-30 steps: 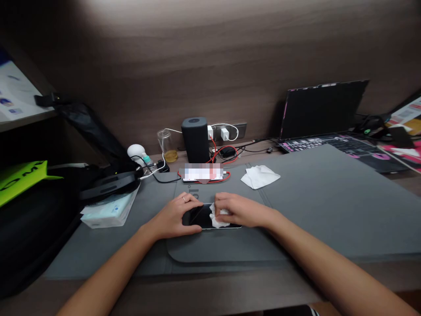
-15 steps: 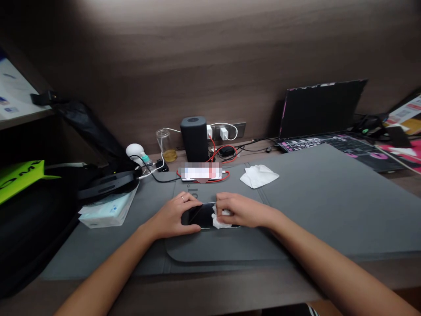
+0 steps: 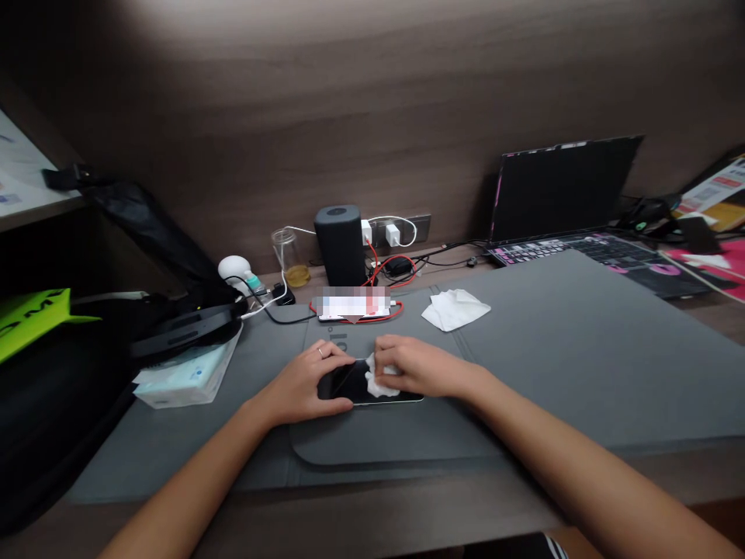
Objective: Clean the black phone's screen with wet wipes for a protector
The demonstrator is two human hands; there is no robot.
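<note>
Grey matting covers much of a wood-toned desk, where a dark-screened phone lies flat under both hands. Thumb and fingers of the left hand span the phone's left end, holding its long edges; the right hand has its fingers bunched closed on a crumpled tissue, which touches the screen. A flatter tissue lies farther back.

I face a dark brown wood-grain wall, a pale glow brightening its top and a grey rectangular socket panel set low in it; a brown wood-grain desk runs along it, a pale-edged shelf at my left
</note>
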